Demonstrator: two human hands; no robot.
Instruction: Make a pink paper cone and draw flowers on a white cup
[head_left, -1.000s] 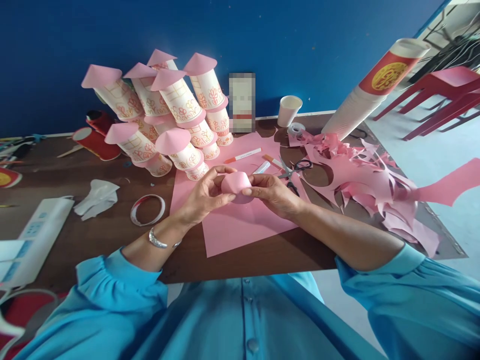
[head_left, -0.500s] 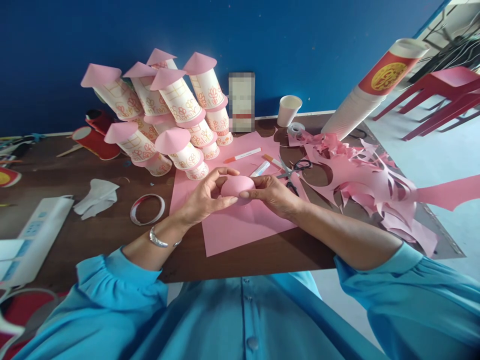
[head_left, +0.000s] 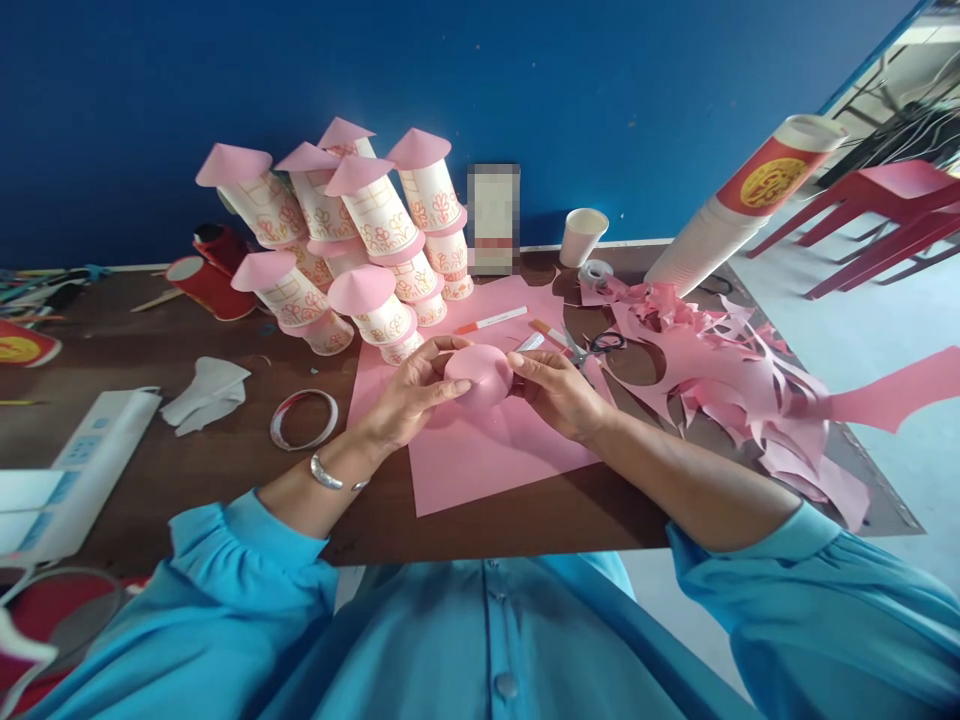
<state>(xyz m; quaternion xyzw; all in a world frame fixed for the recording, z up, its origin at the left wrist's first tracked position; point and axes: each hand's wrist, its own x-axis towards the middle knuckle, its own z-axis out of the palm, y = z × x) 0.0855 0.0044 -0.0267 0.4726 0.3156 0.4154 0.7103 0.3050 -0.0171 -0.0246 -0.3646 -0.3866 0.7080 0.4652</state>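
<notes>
Between my two hands is a small pink paper cone (head_left: 480, 377), its tip turned toward me. My left hand (head_left: 417, 392) pinches its left edge, thumb on the near face and fingers behind. On the opposite edge my right hand (head_left: 556, 392) grips it the same way. Under the hands lies a pink paper sheet (head_left: 457, 470). Just beyond them rest an orange-capped marker (head_left: 492, 320), a second marker (head_left: 549, 330), a white tube (head_left: 531, 342) partly behind the cone, and scissors (head_left: 592, 350).
Paper-cup towers (head_left: 379, 225) with pink cone roofs stand back left. A paper cup (head_left: 583, 238) and leaning cup stack (head_left: 712, 230) are at the back. Pink scraps (head_left: 735, 350) cover the right side; a tape roll (head_left: 303, 418), tissue (head_left: 206, 393) and power strip (head_left: 94, 470) lie left.
The pink cone has tilted so its pointed face shows more toward me. My right fingers have shifted up along its edge. The whole view has moved slightly.
</notes>
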